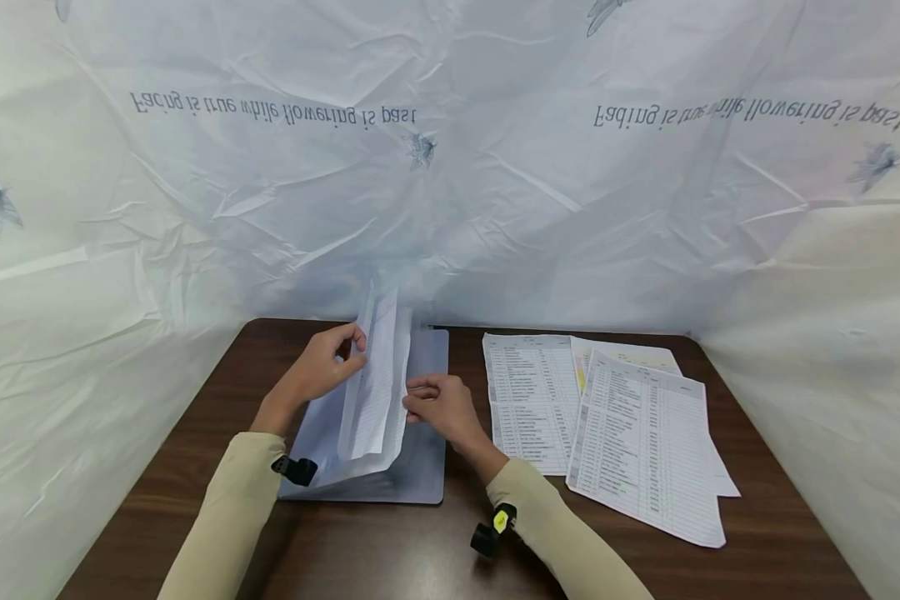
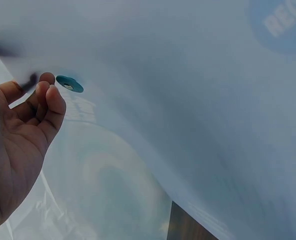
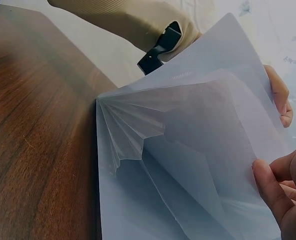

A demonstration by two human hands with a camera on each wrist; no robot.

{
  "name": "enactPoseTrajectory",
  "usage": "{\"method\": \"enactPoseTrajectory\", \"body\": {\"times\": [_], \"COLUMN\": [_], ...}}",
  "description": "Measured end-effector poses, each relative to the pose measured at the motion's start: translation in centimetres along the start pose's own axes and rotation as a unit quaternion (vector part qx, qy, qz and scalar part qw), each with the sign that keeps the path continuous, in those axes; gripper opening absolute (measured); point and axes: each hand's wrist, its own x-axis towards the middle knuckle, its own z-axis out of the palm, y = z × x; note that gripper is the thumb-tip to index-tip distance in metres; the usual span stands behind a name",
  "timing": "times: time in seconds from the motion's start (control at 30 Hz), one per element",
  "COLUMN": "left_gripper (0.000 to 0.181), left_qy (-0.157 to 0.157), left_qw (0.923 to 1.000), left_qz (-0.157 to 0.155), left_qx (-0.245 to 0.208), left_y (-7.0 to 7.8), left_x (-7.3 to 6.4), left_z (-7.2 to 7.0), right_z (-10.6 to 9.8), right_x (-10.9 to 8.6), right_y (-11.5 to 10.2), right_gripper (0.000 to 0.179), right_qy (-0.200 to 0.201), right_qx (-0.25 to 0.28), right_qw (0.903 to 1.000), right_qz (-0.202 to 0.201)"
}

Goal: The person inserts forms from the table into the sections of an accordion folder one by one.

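A pale blue plastic expanding file (image 1: 426, 467) lies on the table, its pocket spread upward. Pleated side gussets (image 3: 132, 135) fan out in the right wrist view. Lined paper (image 1: 378, 375) shows inside the pocket. My left hand (image 1: 321, 365) grips the raised cover's edge, fingers curled beside a teal snap button (image 2: 69, 84). On the opposite side, my right hand (image 1: 446, 406) pinches the edge of a translucent inner panel (image 3: 208, 135) between thumb and fingers, with its other fingers curled behind.
To the right, printed list sheets (image 1: 645, 442) overlap on the dark wooden table (image 1: 345, 550), one sheet bearing a yellow patch. A white printed curtain (image 1: 495, 208) hangs close behind the table's back edge and along both sides.
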Motion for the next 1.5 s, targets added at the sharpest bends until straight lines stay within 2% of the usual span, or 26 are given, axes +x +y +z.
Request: {"method": "enactPoseTrajectory", "body": {"times": [0.33,0.6,0.77,1.0,1.23,1.5], "left_gripper": [0.008,0.007,0.008,0.009,0.009,0.008], "left_qy": [0.005,0.008,0.008,0.004,0.008,0.003], "left_qw": [1.0000,1.0000,1.0000,0.9999,0.9999,1.0000], "left_qz": [0.003,-0.001,-0.003,-0.007,0.011,0.008], "left_qx": [-0.003,0.002,0.005,0.008,0.003,0.002], "left_y": [-0.1,-0.3,-0.4,-0.4,-0.6,-0.5], "left_x": [0.0,0.2,0.2,0.2,0.2,0.0], "left_z": [0.2,0.2,0.1,0.1,0.1,0.1], "right_z": [0.1,-0.6,-1.7,-4.8,-9.2,-13.7], "right_x": [0.0,0.0,-0.1,-0.9,-2.2,-4.0], "right_y": [0.2,0.2,0.2,-0.7,-1.5,-1.5], "right_gripper": [0.024,0.025,0.028,0.036,0.039,0.043], "right_qy": [0.001,0.007,0.001,-0.008,0.028,0.075], "right_qx": [-0.031,-0.025,-0.008,-0.003,-0.083,-0.154], "right_qw": [0.9995,0.9997,0.9997,0.9985,0.9920,0.9802], "right_qz": [-0.007,-0.003,-0.021,-0.054,-0.092,-0.099]}}
